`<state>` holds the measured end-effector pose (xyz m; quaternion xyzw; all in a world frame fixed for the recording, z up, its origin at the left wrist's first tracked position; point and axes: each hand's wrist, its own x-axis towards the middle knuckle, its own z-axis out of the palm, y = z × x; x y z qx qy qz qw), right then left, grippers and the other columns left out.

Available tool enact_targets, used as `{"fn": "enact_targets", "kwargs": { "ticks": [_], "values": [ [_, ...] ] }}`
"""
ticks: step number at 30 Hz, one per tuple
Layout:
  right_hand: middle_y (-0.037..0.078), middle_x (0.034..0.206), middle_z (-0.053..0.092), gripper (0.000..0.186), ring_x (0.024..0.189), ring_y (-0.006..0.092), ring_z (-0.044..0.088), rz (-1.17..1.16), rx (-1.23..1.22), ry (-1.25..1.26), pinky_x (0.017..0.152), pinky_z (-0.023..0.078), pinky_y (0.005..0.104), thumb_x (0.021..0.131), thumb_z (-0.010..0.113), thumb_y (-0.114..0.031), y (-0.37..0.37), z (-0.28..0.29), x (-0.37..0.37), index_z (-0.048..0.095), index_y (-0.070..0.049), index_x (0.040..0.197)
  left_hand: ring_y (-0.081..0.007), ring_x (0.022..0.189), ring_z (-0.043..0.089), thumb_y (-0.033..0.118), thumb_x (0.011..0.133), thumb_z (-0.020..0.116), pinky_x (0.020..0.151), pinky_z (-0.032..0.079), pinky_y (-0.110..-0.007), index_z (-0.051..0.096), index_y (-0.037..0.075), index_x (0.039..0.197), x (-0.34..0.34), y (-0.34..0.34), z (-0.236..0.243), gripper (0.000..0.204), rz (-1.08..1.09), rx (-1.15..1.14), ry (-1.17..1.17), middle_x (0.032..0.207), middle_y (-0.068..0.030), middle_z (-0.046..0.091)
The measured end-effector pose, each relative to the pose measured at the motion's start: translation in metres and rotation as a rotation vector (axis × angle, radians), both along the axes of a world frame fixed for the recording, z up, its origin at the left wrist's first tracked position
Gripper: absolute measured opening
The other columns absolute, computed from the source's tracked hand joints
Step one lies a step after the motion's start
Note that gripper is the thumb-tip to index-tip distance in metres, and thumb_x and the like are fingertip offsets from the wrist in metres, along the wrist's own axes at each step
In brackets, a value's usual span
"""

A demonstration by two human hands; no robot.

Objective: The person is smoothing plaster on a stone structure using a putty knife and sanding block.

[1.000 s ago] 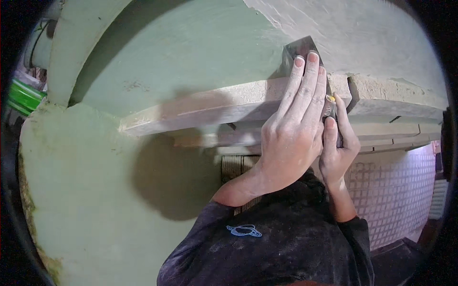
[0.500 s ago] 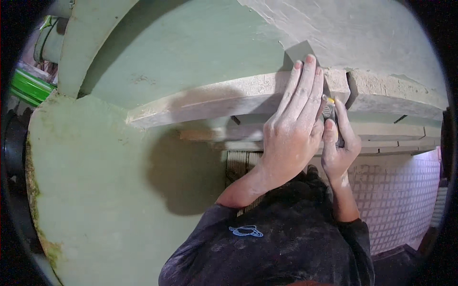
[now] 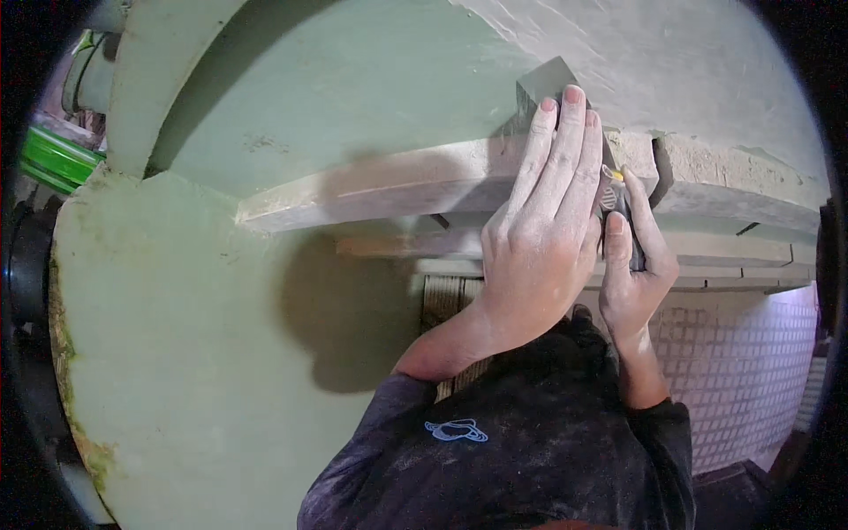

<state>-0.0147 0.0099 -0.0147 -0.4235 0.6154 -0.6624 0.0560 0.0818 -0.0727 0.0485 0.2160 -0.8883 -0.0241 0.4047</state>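
My left hand (image 3: 539,243), dusted with white powder, lies flat with its fingers stretched out. It presses on a dark grey flat plate (image 3: 555,76), whose pointed corner sticks out past the fingertips. The plate lies across a pale, chalky curved strip (image 3: 415,177) with a thick front edge. My right hand (image 3: 642,287) grips a utility knife (image 3: 611,200) with a dark body and a bit of yellow near its tip. The knife is held close against the plate's right edge, beside my left fingers. Where its blade touches is hidden.
A gap (image 3: 661,168) cuts the strip to the right of my hands. Smooth green surface (image 3: 203,371) spreads at left; whitish coating (image 3: 698,71) covers the upper right. More pale ledges (image 3: 707,250) run below the strip. A bright green object (image 3: 57,159) is at the left.
The plate's corner has shifted slightly away and to the left, with my left fingertips moving along. My right hand still holds the knife, now a little further right and lower at the wrist.
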Motion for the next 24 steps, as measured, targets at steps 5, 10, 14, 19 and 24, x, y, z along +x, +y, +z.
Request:
{"fn": "enact_targets", "kwargs": {
  "ticks": [5, 10, 14, 19, 24],
  "values": [
    [0.018, 0.126, 0.071, 0.040, 0.109, 0.0168, 0.066, -0.060, -0.068, 0.124, 0.094, 0.050, 0.0297, 0.101, 0.060, -0.005, -0.003, -0.005, 0.000, 0.060, 0.006, 0.139, -0.0318, 0.144, 0.048, 0.003, 0.086, 0.062, 0.108, 0.049, -0.033, 0.057, -0.007, 0.141, 0.000, 0.002, -0.012, 0.056, -0.021, -0.009, 0.039, 0.154, -0.0199, 0.050],
    [0.021, 0.125, 0.072, 0.041, 0.112, 0.0193, 0.068, -0.013, -0.026, -0.021, 0.096, 0.051, 0.0315, 0.098, 0.062, -0.002, -0.004, 0.002, -0.002, 0.061, 0.006, 0.138, -0.0319, 0.143, 0.050, 0.004, 0.090, 0.062, 0.106, 0.051, -0.033, 0.059, -0.007, 0.138, -0.005, -0.001, -0.003, 0.050, 0.036, -0.081, 0.008, 0.153, -0.0192, 0.052],
    [0.020, 0.124, 0.072, 0.041, 0.110, 0.0178, 0.068, 0.009, -0.013, -0.107, 0.095, 0.051, 0.0306, 0.098, 0.062, -0.002, 0.004, -0.009, 0.004, 0.060, 0.007, 0.138, -0.0304, 0.141, 0.052, 0.003, 0.089, 0.062, 0.104, 0.053, -0.032, 0.062, -0.006, 0.135, -0.004, -0.001, -0.012, 0.047, -0.028, -0.022, 0.054, 0.149, -0.0188, 0.056],
    [0.021, 0.120, 0.073, 0.041, 0.111, 0.0191, 0.067, -0.034, -0.103, 0.031, 0.100, 0.049, 0.0343, 0.099, 0.062, -0.005, -0.008, -0.006, 0.003, 0.060, 0.009, 0.137, -0.0305, 0.139, 0.054, 0.003, 0.089, 0.062, 0.101, 0.055, -0.033, 0.064, -0.007, 0.133, -0.003, -0.008, -0.002, 0.045, -0.025, -0.075, 0.076, 0.148, -0.0189, 0.057],
    [0.021, 0.122, 0.073, 0.041, 0.112, 0.0212, 0.067, -0.016, -0.064, 0.048, 0.101, 0.049, 0.0348, 0.098, 0.062, -0.003, -0.003, -0.008, 0.001, 0.060, 0.009, 0.137, -0.0308, 0.137, 0.056, 0.002, 0.088, 0.062, 0.098, 0.057, -0.033, 0.064, -0.008, 0.132, -0.003, -0.007, -0.013, 0.044, -0.043, -0.026, 0.081, 0.146, -0.0195, 0.059]
  ]
}}
